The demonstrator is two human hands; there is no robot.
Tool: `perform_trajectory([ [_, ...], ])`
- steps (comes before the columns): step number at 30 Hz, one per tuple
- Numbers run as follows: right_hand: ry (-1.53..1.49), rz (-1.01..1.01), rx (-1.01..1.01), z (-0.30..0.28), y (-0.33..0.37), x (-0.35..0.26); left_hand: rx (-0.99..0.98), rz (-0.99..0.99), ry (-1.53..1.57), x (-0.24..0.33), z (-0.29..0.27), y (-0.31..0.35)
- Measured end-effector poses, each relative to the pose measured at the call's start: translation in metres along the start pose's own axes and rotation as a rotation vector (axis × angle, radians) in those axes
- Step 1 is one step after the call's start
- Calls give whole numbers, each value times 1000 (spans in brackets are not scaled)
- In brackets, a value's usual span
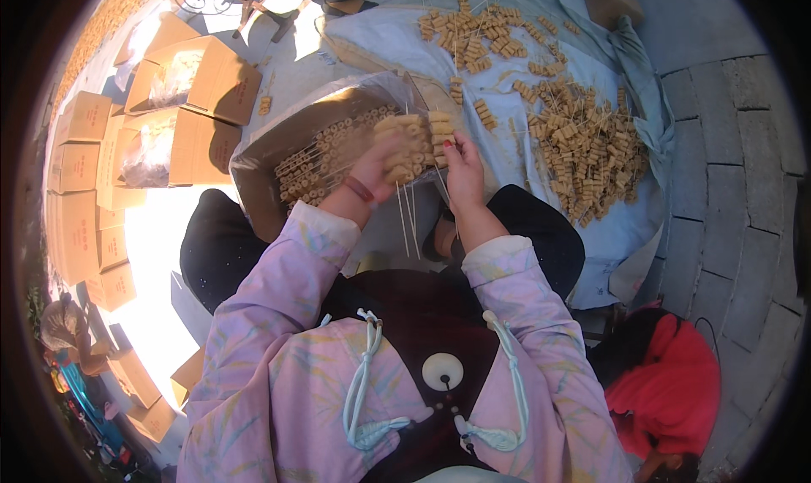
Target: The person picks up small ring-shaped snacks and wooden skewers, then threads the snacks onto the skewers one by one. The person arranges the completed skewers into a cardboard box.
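Observation:
My left hand (380,169), smeared by motion, is closed round several skewers (409,149) threaded with tan, roll-shaped pieces. Their thin bare sticks hang down toward my lap. Beside it, my right hand (464,177) grips one more skewer (441,126) by its stick, with the tan pieces stacked above the fingers. Both hands are over the near right side of a cardboard box (258,197) lined with clear plastic. Inside lie rows of the same skewers (325,152), with the hollow ends of the rolls showing.
To the right, a big heap of loose skewers (587,149) lies on a pale sheet (507,86), with a smaller group (481,35) farther off. Cardboard boxes (198,149) stand stacked at the left. A person in red (667,390) is close by at the lower right.

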State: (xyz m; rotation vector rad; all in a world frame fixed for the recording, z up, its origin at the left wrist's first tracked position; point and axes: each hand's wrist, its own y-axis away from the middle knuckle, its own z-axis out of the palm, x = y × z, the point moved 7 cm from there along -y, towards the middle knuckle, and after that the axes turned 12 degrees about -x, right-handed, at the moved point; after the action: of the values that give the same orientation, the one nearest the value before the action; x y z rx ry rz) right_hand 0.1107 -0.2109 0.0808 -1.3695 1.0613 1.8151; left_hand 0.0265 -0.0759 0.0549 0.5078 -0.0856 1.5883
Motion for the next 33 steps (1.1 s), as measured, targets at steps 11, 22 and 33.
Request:
perform_trajectory([
  [11,204,14,12,-10,-8,-8,1,32,3,11,-4,5],
  [22,142,-36,-336,43,34,-79,-248,-40,-350,38,61,52],
  [33,284,-129,-379,67,66,-83,-250,-24,-565,44,82,100],
])
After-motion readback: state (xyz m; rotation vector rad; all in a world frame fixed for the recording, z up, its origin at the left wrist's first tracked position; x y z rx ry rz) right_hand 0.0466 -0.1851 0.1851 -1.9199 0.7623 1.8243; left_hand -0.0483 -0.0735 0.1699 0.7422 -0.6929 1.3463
